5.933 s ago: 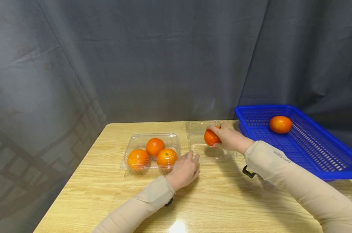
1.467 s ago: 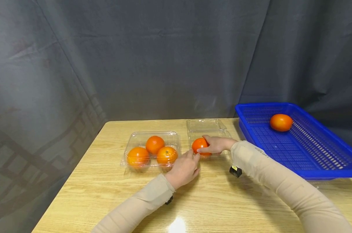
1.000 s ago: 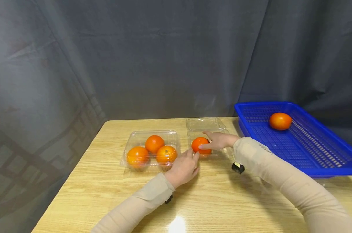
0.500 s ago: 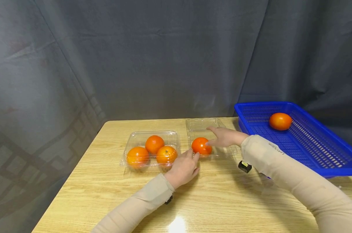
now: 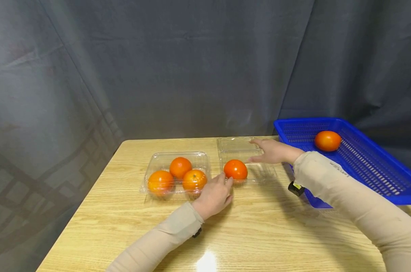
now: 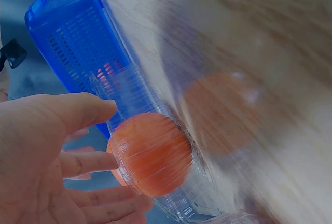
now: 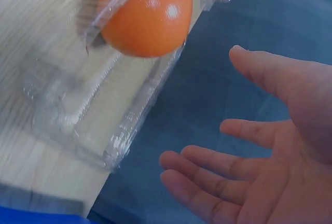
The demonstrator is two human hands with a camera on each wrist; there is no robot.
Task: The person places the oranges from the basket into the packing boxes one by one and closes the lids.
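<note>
In the head view, a smooth, glossy red-orange tomato (image 5: 235,169) sits in the near left part of an opened clear plastic clamshell box (image 5: 262,174), whose lid lies back behind it. My left hand (image 5: 213,197) is at that box's near left corner, fingers extended; the left wrist view has its fingertips against the clear wall beside the tomato (image 6: 154,154). To the right of the tomato hovers my right hand (image 5: 272,150), fingers spread and holding nothing. The right wrist view shows the palm (image 7: 290,167) apart from the box.
Left of the left hand stands another clear clamshell box (image 5: 202,160) holding three oranges (image 5: 180,167). A blue plastic basket (image 5: 348,181) with another tomato (image 5: 328,141) is at the right. Behind the wooden table (image 5: 117,211) hangs a dark grey curtain (image 5: 198,75).
The right hand lowered the tomato into the right box, let go of it, and has drawn away to the right and up with spread fingers. The left hand has stayed in place.
</note>
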